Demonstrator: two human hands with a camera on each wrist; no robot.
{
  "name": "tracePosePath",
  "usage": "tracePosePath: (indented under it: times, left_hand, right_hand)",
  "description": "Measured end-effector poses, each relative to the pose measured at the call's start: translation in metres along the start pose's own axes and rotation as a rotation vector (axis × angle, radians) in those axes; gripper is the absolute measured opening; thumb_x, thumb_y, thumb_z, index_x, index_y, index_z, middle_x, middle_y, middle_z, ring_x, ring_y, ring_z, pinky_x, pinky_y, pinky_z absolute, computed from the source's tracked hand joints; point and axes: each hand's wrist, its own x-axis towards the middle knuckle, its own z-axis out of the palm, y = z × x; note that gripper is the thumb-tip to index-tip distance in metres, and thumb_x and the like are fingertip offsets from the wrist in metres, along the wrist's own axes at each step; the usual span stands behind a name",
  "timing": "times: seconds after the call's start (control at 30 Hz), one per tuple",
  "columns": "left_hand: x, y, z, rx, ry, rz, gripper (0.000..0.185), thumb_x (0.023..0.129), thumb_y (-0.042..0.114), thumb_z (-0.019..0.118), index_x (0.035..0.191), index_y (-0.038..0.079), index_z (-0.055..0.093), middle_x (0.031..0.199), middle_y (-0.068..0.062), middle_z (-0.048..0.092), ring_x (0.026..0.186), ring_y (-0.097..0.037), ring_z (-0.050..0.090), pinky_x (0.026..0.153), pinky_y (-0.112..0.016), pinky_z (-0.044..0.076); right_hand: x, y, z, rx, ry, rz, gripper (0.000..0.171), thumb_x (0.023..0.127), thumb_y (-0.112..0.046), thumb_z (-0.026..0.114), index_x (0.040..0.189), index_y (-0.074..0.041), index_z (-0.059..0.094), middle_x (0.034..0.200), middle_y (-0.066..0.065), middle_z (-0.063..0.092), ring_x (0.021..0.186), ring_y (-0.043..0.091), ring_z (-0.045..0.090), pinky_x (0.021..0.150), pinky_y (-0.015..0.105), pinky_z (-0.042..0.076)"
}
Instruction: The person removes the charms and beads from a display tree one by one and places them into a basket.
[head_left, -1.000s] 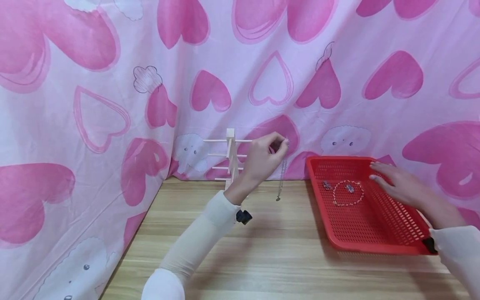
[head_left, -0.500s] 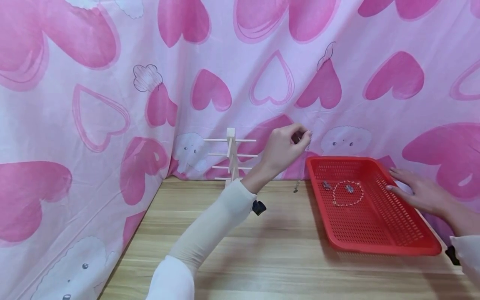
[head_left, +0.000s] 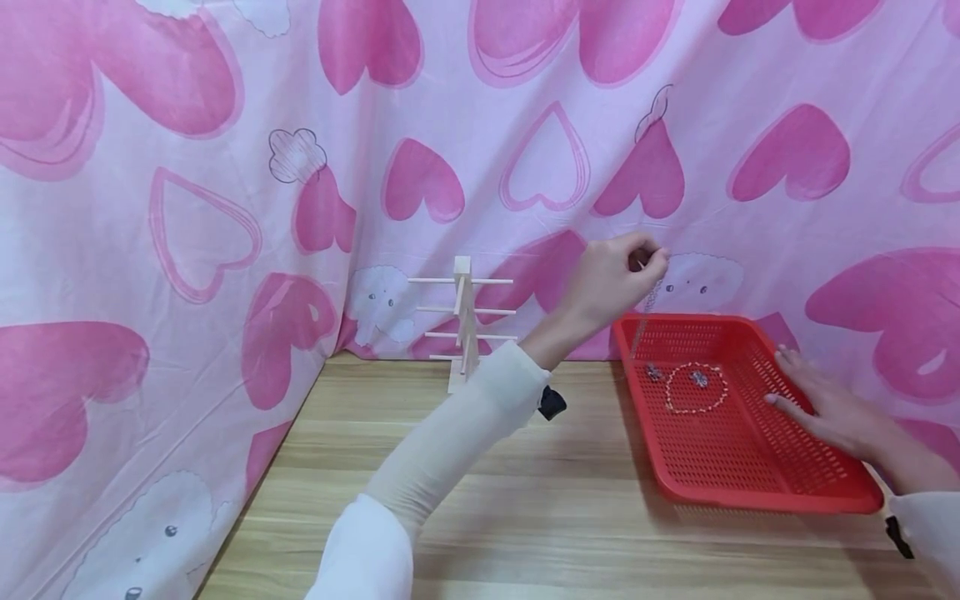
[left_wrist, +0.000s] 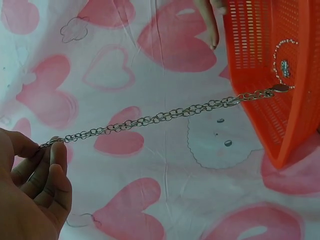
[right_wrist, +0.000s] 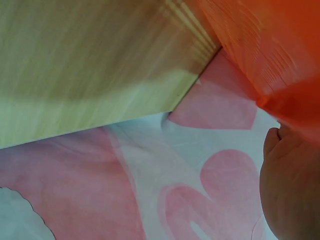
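My left hand (head_left: 611, 279) pinches the top of a silver chain necklace (left_wrist: 160, 118) between thumb and fingertips. The doubled links dangle over the far left rim of a red plastic basket (head_left: 750, 498). A small flat dark pendant (left_wrist: 281, 88) ends the chain in the left wrist view. Inside the basket lie a beaded bracelet (head_left: 696, 409) and two small silvery-blue pieces, one of them (head_left: 652, 372) near the left wall. My right hand (head_left: 832, 408) is at the basket's right rim, fingers extended and thumb over the edge; the right wrist view shows only part of it.
A wooden stand (head_left: 462, 321) with several thin horizontal pegs stands at the back, left of the basket. Pink heart-printed cloth (head_left: 420, 183) hangs behind and to the left of the wooden tabletop (head_left: 480, 500).
My left hand has moved right with the necklace, from near the peg stand to the basket's far left corner. My right hand has shifted slightly right and down along the basket's right side.
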Motion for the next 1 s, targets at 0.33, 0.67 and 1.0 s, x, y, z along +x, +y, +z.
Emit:
tracePosePath:
  times: [0.33, 0.67, 1.0]
  left_hand:
    - [0.004, 0.011, 0.023, 0.045, -0.016, 0.056, 0.015, 0.104, 0.015, 0.065, 0.098, 0.012, 0.078, 0.085, 0.005, 0.075, 0.076, 0.003, 0.062, 0.074, -0.002, 0.047]
    - [0.001, 0.020, 0.051, 0.111, -0.109, -0.021, 0.017, 0.106, 0.023, 0.062, 0.101, 0.020, 0.078, 0.087, 0.014, 0.072, 0.078, 0.009, 0.059, 0.074, -0.001, 0.045]
    - [-0.004, 0.026, 0.088, 0.265, -0.222, -0.079, 0.017, 0.107, 0.033, 0.061, 0.107, 0.029, 0.078, 0.089, 0.022, 0.073, 0.078, 0.012, 0.059, 0.070, -0.002, 0.045]
  right_hand:
    - [-0.003, -0.003, 0.020, -0.029, 0.049, -0.041, 0.085, 0.110, -0.037, 0.054, 0.172, -0.013, 0.001, 0.179, 0.022, -0.004, 0.161, 0.057, 0.002, 0.102, 0.092, 0.025]
    - [0.000, -0.002, 0.026, -0.006, 0.043, -0.013, 0.081, 0.113, -0.039, 0.046, 0.171, -0.006, 0.001, 0.178, 0.024, -0.008, 0.163, 0.047, -0.012, 0.123, 0.081, -0.002]
    - [-0.002, -0.002, 0.026, 0.012, 0.065, -0.041, 0.079, 0.113, -0.035, 0.047, 0.170, 0.000, 0.003, 0.177, 0.026, -0.006, 0.164, 0.044, -0.014, 0.129, 0.071, -0.009]
